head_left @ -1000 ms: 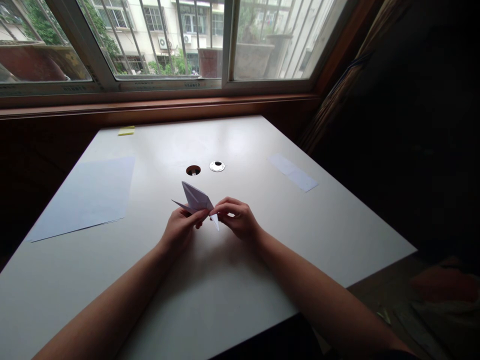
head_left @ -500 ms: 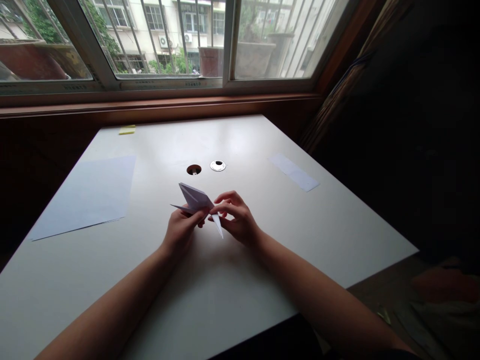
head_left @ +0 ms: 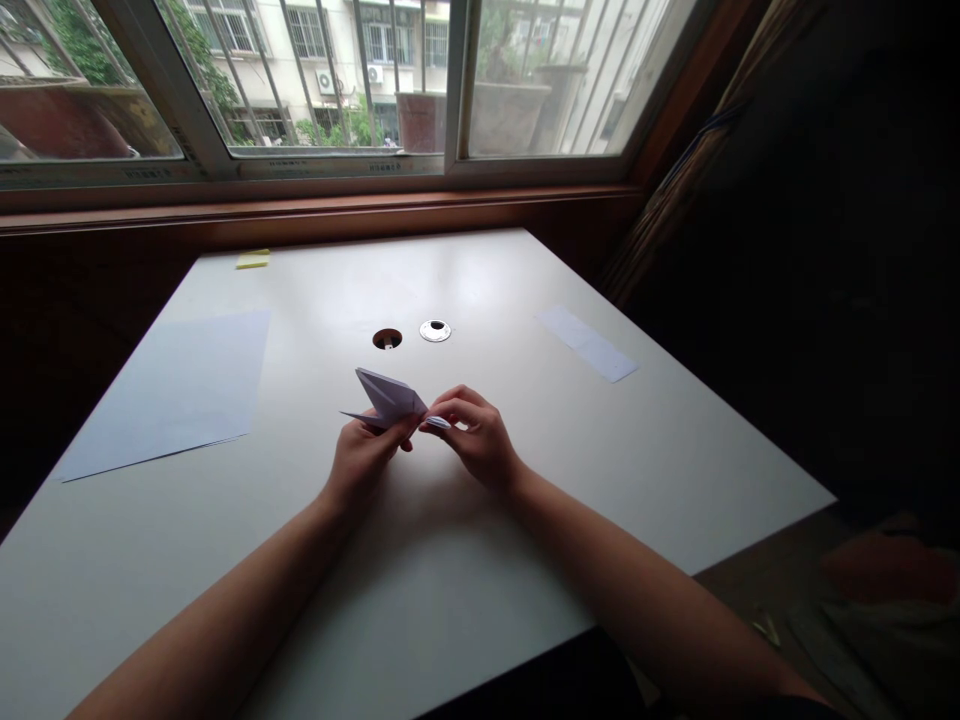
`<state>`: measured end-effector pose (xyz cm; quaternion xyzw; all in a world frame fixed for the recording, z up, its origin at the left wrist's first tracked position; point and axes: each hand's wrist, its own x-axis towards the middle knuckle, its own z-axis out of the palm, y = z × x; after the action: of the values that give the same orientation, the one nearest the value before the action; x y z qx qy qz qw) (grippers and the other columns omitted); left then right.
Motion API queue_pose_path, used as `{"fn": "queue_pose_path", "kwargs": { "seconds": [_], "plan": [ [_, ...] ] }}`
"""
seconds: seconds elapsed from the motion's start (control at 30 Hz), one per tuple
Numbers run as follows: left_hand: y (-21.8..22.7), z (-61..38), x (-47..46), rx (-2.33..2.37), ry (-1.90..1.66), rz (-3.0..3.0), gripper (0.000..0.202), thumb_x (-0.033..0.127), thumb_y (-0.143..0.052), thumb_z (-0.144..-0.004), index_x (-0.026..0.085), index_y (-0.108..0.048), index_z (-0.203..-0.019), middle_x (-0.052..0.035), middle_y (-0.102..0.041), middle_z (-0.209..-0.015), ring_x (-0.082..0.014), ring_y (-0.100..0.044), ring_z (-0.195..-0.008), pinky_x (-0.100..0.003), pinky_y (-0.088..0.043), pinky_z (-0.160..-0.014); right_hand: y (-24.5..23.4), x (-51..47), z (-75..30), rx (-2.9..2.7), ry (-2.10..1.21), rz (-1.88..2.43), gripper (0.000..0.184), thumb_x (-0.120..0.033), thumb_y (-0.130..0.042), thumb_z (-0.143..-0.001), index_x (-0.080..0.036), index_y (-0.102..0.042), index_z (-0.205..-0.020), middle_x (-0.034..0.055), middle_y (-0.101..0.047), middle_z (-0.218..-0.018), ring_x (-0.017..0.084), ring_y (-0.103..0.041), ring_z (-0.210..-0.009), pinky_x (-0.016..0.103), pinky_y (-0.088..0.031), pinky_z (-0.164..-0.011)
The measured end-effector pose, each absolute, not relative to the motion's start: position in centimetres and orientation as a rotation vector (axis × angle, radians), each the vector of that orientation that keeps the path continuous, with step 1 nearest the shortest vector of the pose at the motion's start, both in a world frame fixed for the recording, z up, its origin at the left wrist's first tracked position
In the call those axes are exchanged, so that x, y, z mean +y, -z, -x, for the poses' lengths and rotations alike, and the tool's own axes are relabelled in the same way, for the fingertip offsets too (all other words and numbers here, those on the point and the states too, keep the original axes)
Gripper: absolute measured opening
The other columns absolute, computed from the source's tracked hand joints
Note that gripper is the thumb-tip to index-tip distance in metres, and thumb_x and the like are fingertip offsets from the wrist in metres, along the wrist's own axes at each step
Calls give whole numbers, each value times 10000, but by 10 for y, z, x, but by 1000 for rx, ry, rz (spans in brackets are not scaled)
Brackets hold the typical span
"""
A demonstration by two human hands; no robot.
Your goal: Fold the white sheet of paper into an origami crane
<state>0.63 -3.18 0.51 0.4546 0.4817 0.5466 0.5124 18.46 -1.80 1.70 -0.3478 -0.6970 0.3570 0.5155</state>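
Note:
A folded white paper figure [head_left: 388, 398] with pointed flaps is held just above the white table [head_left: 420, 560], near its middle. My left hand [head_left: 365, 459] pinches its lower left part between thumb and fingers. My right hand [head_left: 474, 436] is closed on a narrow pointed flap at the figure's right end, which lies nearly level between the fingertips. Both forearms reach in from the bottom of the view.
A stack of white sheets [head_left: 172, 392] lies at the table's left. A paper strip [head_left: 587, 343] lies at the right. A cable hole [head_left: 387, 339] and its round cap [head_left: 435, 331] sit behind the hands. A yellow sticky pad [head_left: 253, 259] lies by the window wall.
The narrow flap that hung down from the figure's right end has been turned up by my right hand and now lies nearly level. My left hand has stayed in place.

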Motion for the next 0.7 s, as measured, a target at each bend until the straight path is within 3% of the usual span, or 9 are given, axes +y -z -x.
{"fn": "queue_pose_path", "kwargs": {
  "seconds": [0.2, 0.37, 0.47, 0.7],
  "plan": [
    [-5, -6, -30, 1167, -1373, -1029, 216, 330, -816, -708, 168, -673, -719, 13, -582, -585, -118, -483, -552, -260, -357, -544, -16, -15, -189, -1681, -974, 779, 157, -214, -616, -889, -227, -739, -985, 60, -647, -1024, 164, -641, -891, 292, -550, -738],
    [-1, -4, -31, 1155, -1390, -1025, 233, 336, -823, -715, 172, -662, -755, 33, -537, -590, -106, -440, -564, -251, -326, -552, -17, -14, -192, -1611, -1118, 918, 228, -367, -647, -898, -211, -699, -1056, 62, -663, -1033, 148, -636, -822, 277, -550, -698],
    [-2, -3, -31, 1129, -1397, -1019, 233, 330, -835, -710, 173, -675, -777, 31, -555, -607, -105, -436, -574, -253, -333, -567, -14, -12, -192, -1706, -1067, 941, 231, -403, -707, -857, -209, -722, -981, 48, -656, -962, 134, -616, -751, 262, -518, -647],
    [-6, -3, -32, 968, -1342, -1009, 236, 293, -837, -729, 158, -716, -880, -8, -603, -725, -117, -476, -679, -244, -367, -625, -17, -12, -194, -1778, -786, 853, 88, -268, -680, -894, -212, -735, -933, 44, -628, -891, 131, -569, -732, 272, -488, -638]
  ]
}}
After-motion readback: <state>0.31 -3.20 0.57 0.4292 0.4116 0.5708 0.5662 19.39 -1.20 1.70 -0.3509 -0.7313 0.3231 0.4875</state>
